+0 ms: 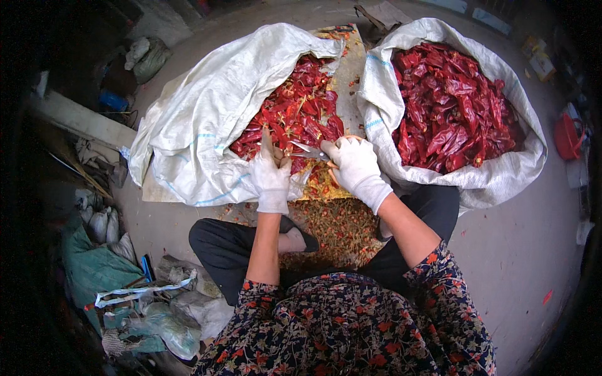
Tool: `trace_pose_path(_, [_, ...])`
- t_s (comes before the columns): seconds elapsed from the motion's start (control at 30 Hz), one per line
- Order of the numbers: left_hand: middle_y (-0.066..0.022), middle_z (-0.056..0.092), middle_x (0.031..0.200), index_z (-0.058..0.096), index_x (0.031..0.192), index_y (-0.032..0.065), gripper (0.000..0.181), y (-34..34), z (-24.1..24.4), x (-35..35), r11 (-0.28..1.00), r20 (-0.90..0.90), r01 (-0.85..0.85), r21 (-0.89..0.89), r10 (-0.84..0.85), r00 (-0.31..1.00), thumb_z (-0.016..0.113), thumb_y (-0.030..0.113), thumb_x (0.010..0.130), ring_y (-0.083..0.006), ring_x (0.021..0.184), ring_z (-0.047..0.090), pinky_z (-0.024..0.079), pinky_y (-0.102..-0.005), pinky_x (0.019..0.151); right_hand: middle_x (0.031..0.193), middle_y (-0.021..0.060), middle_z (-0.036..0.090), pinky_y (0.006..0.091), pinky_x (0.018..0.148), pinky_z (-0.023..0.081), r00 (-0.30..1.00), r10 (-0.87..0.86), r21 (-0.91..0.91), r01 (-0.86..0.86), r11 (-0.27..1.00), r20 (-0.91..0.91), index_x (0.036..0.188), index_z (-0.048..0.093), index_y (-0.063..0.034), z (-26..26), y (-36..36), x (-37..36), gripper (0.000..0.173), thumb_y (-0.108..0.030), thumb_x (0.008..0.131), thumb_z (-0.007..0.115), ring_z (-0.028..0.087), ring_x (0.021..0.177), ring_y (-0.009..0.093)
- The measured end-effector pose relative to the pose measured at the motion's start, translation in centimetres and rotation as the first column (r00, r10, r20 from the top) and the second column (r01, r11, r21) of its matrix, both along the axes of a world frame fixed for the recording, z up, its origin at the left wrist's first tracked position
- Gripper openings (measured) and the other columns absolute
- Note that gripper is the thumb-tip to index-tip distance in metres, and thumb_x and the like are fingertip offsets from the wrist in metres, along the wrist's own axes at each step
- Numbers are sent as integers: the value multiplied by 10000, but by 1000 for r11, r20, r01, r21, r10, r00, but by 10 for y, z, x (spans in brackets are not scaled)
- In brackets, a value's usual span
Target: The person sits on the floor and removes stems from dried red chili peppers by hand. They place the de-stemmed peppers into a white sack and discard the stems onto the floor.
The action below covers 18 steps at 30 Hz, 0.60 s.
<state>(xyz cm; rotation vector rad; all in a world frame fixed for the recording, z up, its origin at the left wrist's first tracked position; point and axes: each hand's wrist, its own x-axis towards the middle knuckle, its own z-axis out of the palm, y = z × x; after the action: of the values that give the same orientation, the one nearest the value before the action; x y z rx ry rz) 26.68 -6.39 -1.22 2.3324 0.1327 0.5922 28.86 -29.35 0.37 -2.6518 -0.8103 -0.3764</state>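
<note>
Both hands wear white knit gloves. My right hand (353,162) is closed around the orange handles of a pair of scissors (308,151), whose metal blades point left and look parted. Just left of the blade tips is my left hand (273,169), with its index finger pointing up; its fingers seem to pinch a small piece at the stem end of a dried red chili, though the detail is small. Dried red chilies (305,110) spill from the mouth of a white woven sack (207,103) behind the hands. At the right, a second open white sack (522,178) is filled with dried red chilies (454,108).
A low board (350,89) with yellow and red bits lies beneath the left sack. Cut stems and scraps (338,230) cover the floor between the legs. Bags and a green cloth (94,268) lie at the left. A red basket (568,136) stands at the far right.
</note>
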Motion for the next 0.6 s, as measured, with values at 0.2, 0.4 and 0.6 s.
trace_pose_path(0.2, [-105,617,666,389,1532,21,924,-11,15,-5,983,63,22,184,-34,997,716,-34,670,-296,569,620,523,-427,568,974,90,644,488,850,484,1000,17,-43,-18,999,-16,1246,621,-190,-5,4,-4,450,-282,819,727,642,1004,320])
trace_pose_path(0.4, [-102,612,656,394,1517,-7,917,-10,10,-4,978,157,67,200,-99,983,709,-53,657,-289,562,616,526,-418,566,925,133,723,528,779,509,956,28,-100,-60,993,-292,1253,637,-168,-5,7,-9,394,-311,886,658,711,886,321])
trace_pose_path(0.6, [-75,660,740,478,1451,-23,774,-12,-4,-9,989,85,51,-135,-39,996,747,-50,726,-167,629,645,547,-321,607,810,160,714,473,660,568,945,135,295,-44,955,-298,1011,673,-75,-18,13,-11,275,-326,906,631,720,736,360])
